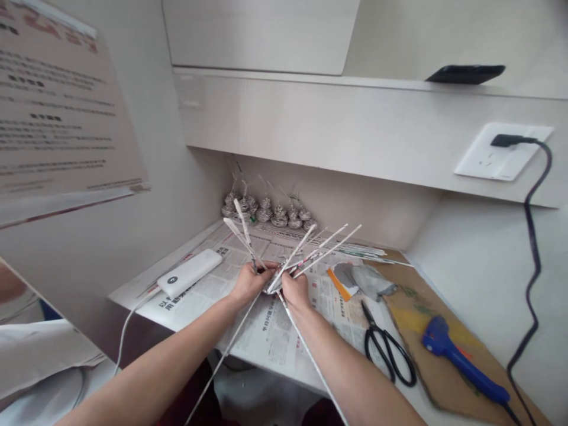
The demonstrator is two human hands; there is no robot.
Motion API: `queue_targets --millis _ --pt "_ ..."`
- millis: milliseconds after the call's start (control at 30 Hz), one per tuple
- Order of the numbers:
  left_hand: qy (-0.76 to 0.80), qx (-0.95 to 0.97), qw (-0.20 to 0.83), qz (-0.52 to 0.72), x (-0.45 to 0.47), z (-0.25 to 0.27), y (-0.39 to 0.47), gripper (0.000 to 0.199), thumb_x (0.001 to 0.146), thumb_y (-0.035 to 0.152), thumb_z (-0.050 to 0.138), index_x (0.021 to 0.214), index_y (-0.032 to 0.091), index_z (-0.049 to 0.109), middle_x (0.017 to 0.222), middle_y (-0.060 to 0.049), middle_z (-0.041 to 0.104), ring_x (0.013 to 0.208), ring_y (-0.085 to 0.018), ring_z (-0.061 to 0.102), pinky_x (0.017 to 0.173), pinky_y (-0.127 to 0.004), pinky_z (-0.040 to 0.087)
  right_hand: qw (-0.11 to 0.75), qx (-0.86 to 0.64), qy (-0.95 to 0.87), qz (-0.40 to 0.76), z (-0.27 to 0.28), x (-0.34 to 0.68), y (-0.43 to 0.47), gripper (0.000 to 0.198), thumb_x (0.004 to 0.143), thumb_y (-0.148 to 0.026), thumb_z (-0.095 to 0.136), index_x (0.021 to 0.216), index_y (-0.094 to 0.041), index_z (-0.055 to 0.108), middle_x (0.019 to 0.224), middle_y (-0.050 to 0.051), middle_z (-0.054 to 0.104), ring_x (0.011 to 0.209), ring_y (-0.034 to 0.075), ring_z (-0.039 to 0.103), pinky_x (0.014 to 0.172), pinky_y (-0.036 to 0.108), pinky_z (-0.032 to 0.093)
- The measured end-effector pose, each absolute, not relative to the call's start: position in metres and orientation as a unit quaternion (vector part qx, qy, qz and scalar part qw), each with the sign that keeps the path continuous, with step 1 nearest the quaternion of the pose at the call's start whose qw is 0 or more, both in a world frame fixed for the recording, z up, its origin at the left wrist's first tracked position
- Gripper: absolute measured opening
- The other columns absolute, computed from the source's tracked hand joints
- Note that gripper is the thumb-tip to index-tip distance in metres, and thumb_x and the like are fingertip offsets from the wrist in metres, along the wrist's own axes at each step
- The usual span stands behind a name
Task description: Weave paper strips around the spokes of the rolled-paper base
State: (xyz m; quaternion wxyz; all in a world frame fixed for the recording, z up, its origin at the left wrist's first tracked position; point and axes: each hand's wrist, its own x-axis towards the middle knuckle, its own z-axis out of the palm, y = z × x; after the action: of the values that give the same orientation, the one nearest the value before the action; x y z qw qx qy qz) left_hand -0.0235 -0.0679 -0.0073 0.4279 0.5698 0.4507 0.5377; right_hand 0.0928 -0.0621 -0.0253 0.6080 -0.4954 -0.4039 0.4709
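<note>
Between my two hands is a small piece woven from rolled newspaper strips, its paper sticks fanning up and outward. Two long strips trail down from it toward my lap. My left hand grips its left side, fingers closed around the base of the sticks. On the right side, my right hand pinches the weaving, with several sticks rising above it. The fingers partly cover the woven base. Newspaper sheets lie on the desk under both hands.
Several small woven paper gourds line the back wall. A white power bank with a cable lies left. To the right are black scissors, a blue glue gun on cardboard, grey scraps and loose paper sticks.
</note>
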Motion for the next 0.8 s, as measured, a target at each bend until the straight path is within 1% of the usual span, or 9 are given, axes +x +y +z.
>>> queue_targets --millis 133,233,300,367,433,500,567,667,800 --pt "0.440 0.590 0.434 0.521 -0.027 -0.008 -0.067 0.025 0.075 0.024 0.063 0.095 0.018 0.077 0.085 -0.005 0.075 0.074 -0.020 0.067 0.069 -0.027 0.051 0.593 -0.513 -0.417 0.459 -0.022 0.092 -0.065 0.017 0.066 -0.036 0.064 0.069 -0.019 0.066 0.061 0.003 0.068 0.057 0.019 0.064 0.044 0.023 0.043" --pt "0.432 0.601 0.427 0.520 -0.028 -0.006 -0.067 0.023 0.073 0.024 0.065 0.092 0.018 0.077 0.082 -0.005 0.075 0.074 -0.020 0.067 0.069 -0.026 0.051 0.591 -0.528 -0.430 0.433 -0.019 0.094 -0.066 0.024 0.067 -0.042 0.065 0.064 -0.018 0.064 0.056 0.003 0.066 0.055 0.020 0.062 0.043 0.024 0.042" --pt "0.419 0.604 0.445 0.512 -0.028 -0.005 -0.068 0.022 0.071 0.023 0.068 0.090 0.017 0.078 0.081 -0.005 0.075 0.073 -0.020 0.067 0.070 -0.026 0.051 0.591 -0.533 -0.438 0.418 -0.017 0.096 -0.067 0.027 0.067 -0.044 0.065 0.062 -0.018 0.063 0.053 0.003 0.064 0.054 0.020 0.062 0.043 0.024 0.042" --pt "0.410 0.570 0.496 0.511 -0.028 -0.004 -0.068 0.024 0.068 0.022 0.071 0.091 0.015 0.077 0.080 -0.006 0.074 0.072 -0.020 0.067 0.070 -0.027 0.052 0.587 -0.536 -0.450 0.406 -0.016 0.096 -0.067 0.028 0.068 -0.045 0.064 0.059 -0.018 0.061 0.052 0.003 0.063 0.052 0.019 0.060 0.044 0.024 0.041" --pt "0.406 0.488 0.577 0.514 -0.028 -0.003 -0.067 0.029 0.066 0.020 0.073 0.093 0.012 0.075 0.079 -0.008 0.074 0.070 -0.021 0.067 0.069 -0.030 0.053 0.588 -0.536 -0.457 0.398 -0.017 0.097 -0.065 0.029 0.069 -0.045 0.063 0.058 -0.018 0.060 0.053 0.003 0.063 0.052 0.018 0.060 0.045 0.024 0.042" --pt "0.397 0.395 0.647 0.518 -0.027 -0.002 -0.066 0.030 0.064 0.017 0.074 0.093 0.009 0.074 0.077 -0.011 0.073 0.067 -0.022 0.068 0.067 -0.032 0.054 0.595 -0.530 -0.458 0.394 -0.018 0.097 -0.063 0.028 0.070 -0.044 0.062 0.062 -0.017 0.061 0.057 0.003 0.066 0.053 0.018 0.061 0.047 0.024 0.043" --pt "0.387 0.337 0.681 0.522 -0.026 0.000 -0.065 0.028 0.063 0.014 0.072 0.090 0.007 0.073 0.077 -0.013 0.073 0.067 -0.022 0.068 0.066 -0.032 0.054 0.597 -0.525 -0.463 0.392 -0.019 0.099 -0.061 0.027 0.070 -0.044 0.061 0.065 -0.017 0.063 0.061 0.003 0.068 0.056 0.019 0.063 0.050 0.024 0.045" --pt "0.391 0.330 0.680 0.525 -0.025 0.000 -0.064 0.025 0.064 0.013 0.073 0.088 0.007 0.073 0.078 -0.013 0.073 0.067 -0.022 0.068 0.063 -0.030 0.053 0.584 -0.526 -0.492 0.374 -0.018 0.101 -0.059 0.027 0.069 -0.043 0.061 0.065 -0.017 0.064 0.063 0.005 0.069 0.061 0.020 0.064 0.053 0.025 0.046" --pt "0.424 0.366 0.632 0.535 -0.026 -0.003 -0.063 0.030 0.062 0.019 0.078 0.090 0.009 0.073 0.075 -0.010 0.072 0.062 -0.020 0.066 0.058 -0.029 0.052 0.578 -0.528 -0.500 0.370 -0.014 0.104 -0.060 0.025 0.070 -0.041 0.060 0.067 -0.016 0.065 0.068 0.008 0.071 0.064 0.022 0.066 0.055 0.026 0.047"
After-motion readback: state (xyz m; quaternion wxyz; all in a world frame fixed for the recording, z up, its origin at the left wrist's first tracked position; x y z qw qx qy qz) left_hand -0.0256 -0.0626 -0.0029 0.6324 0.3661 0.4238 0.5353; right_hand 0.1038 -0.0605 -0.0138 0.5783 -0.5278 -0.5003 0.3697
